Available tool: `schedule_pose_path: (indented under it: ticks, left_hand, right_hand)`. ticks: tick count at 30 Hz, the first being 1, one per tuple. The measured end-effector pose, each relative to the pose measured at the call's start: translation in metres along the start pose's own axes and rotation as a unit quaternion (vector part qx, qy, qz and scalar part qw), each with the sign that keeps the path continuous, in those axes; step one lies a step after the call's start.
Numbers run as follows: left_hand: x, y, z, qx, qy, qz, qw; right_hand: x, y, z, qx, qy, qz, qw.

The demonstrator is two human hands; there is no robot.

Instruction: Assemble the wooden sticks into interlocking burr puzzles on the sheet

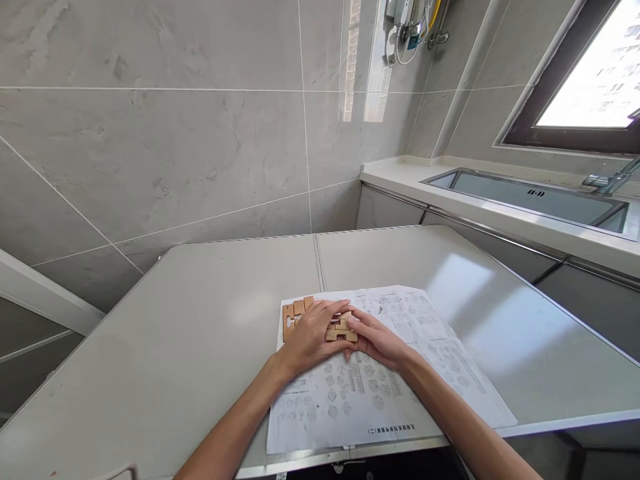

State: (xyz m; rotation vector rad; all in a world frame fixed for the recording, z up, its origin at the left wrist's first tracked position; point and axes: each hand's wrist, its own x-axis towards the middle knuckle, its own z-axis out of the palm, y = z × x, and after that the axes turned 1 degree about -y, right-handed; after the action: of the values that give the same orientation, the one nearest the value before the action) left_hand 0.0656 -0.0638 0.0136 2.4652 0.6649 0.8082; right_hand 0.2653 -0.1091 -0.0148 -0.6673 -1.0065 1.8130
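Observation:
Both my hands meet over a printed instruction sheet point(380, 393) on a grey table. My left hand point(310, 333) lies with fingers curled over a cluster of small wooden puzzle blocks point(341, 328). My right hand point(376, 340) presses against the same cluster from the right, fingertips touching the wood. More loose wooden pieces point(293, 313) lie just left of my left hand, at the sheet's far left corner. Part of the cluster is hidden under my fingers.
The grey table point(200, 320) stands against a tiled wall. To the right runs a white counter with a steel sink point(525, 193) and a tap point(613, 179) under a bright window. Pipes and a valve point(410, 27) hang on the wall above.

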Motion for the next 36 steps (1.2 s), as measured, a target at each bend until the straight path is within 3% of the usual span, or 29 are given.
schedule_pose_path:
  ticks: [6,10,15,18,23,29,36]
  left_hand:
    - [0.000,0.003,-0.003,-0.057,-0.037,-0.043,0.997]
    - [0.000,0.007,0.001,-0.078,-0.003,-0.059,0.995]
    - [0.003,0.006,0.003,-0.105,0.070,-0.195,0.973]
    - [0.005,0.001,0.003,-0.122,0.069,-0.247,0.959]
    - [0.006,-0.007,0.006,-0.162,0.042,-0.262,0.951]
    - [0.008,-0.006,0.005,-0.225,0.090,-0.259,0.935]
    - [0.010,-0.008,0.004,-0.321,0.131,-0.279,0.896]
  right_hand:
    - [0.002,-0.002,-0.001,-0.005,0.043,-0.006,0.999]
    - [0.002,-0.003,-0.002,-0.019,0.061,-0.009,0.998]
    - [0.001,-0.005,-0.003,-0.037,0.067,-0.010,0.997]
    - [0.000,-0.007,-0.002,-0.045,0.061,-0.008,0.997]
    - [0.001,-0.006,-0.002,-0.078,0.057,-0.010,0.995]
    - [0.001,-0.007,0.000,-0.098,0.099,-0.012,0.990]
    - [0.002,-0.004,-0.006,-0.124,0.162,-0.042,0.978]
